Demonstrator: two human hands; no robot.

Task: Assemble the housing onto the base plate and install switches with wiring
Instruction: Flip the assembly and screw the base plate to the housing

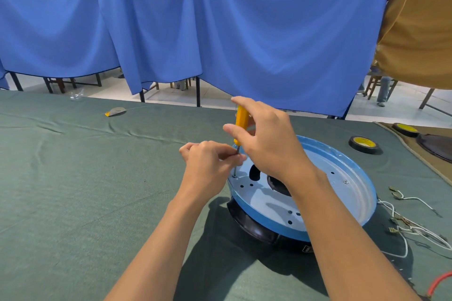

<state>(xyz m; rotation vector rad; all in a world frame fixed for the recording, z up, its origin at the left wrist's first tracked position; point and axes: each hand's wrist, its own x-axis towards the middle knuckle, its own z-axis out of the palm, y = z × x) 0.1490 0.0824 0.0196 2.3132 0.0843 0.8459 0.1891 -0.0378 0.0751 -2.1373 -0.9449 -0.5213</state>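
Near frame centre, the screwdriver (241, 120) is stood upright on a screw (234, 175) at the plate's (342, 178) left edge, its handle clasped by the right hand (266, 144) and its shaft pinched by the left hand (208, 164) (presumably to steady the tip).

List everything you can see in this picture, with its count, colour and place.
blue pan: one, light blue, right of centre
black base: one, black, under the pan
screwdriver: one, yellow handle, upright over the pan's left edge
tape rolls: two, black and yellow, far right
wires: several, white, right of the pan
red wire: one, red, bottom right corner
cloth: one, green, covers the table
curtain: one, blue, behind the table
left hand: one, pinches the screwdriver's shaft
right hand: one, holds the yellow handle
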